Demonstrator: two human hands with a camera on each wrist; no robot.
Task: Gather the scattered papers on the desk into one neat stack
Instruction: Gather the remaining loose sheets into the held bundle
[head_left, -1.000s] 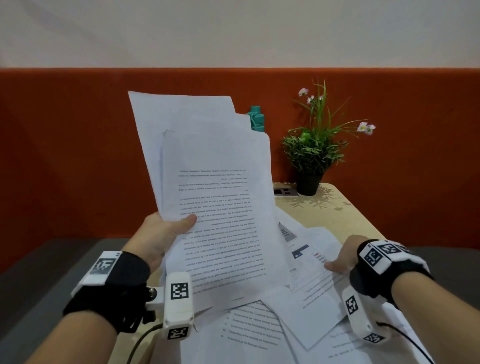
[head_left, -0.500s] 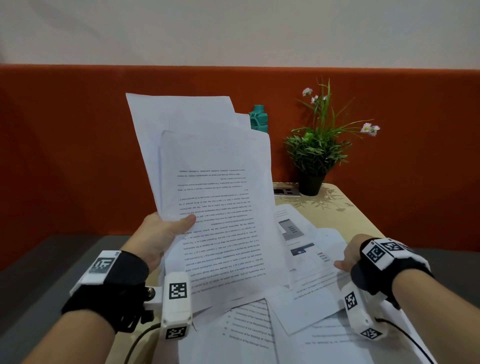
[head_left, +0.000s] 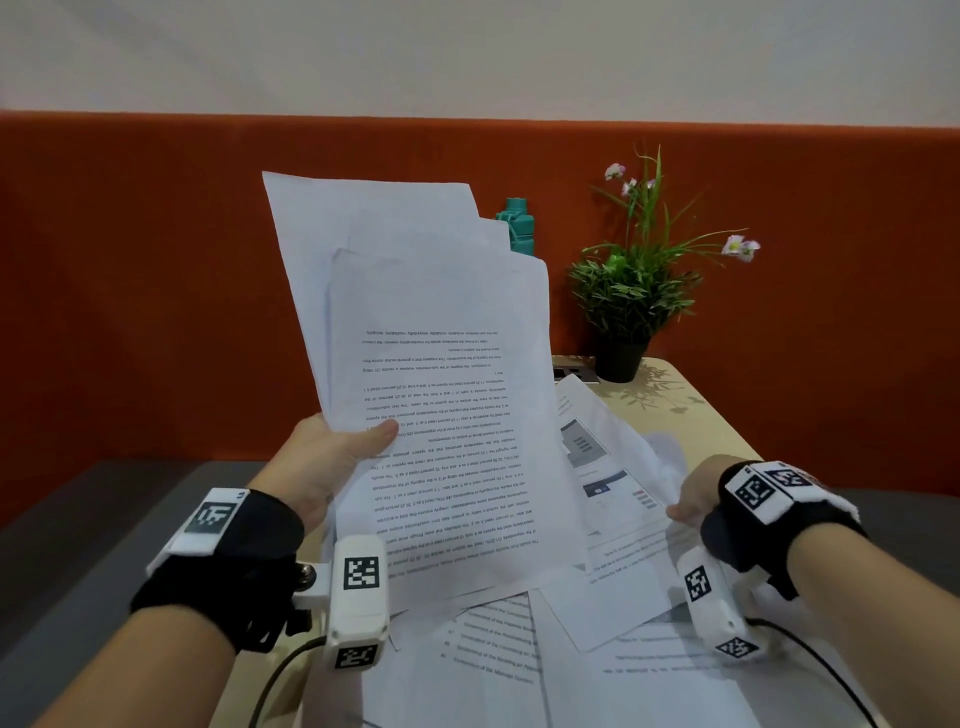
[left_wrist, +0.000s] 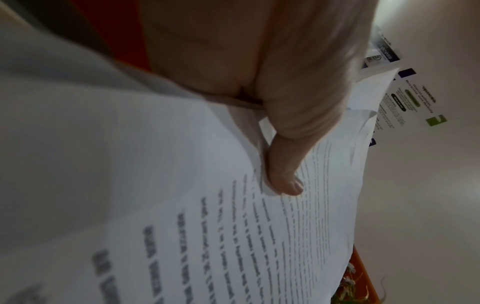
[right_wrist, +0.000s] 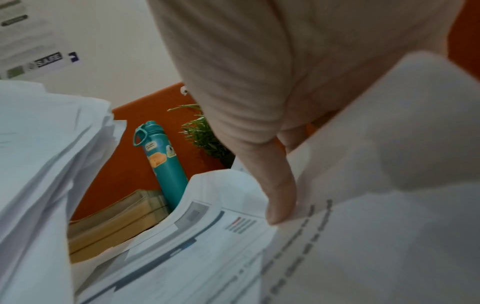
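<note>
The left hand (head_left: 322, 467) holds a fanned bundle of white printed sheets (head_left: 436, 415) upright in the middle of the frame, thumb clamped across the front page and fingers hidden behind. At lower right, the right hand (head_left: 693, 501) pinches the edge of a white page with grey and blue graphics (head_left: 613, 483), thumb on top. That page lies tilted on a loose heap of white printed papers (head_left: 519, 670) spread over the pale wooden desk (head_left: 675, 395). Behind the bundle, upper centre, stands a teal metal water bottle (head_left: 517, 228). Right of it is a green potted plant with pink flowers (head_left: 634, 280).
</note>
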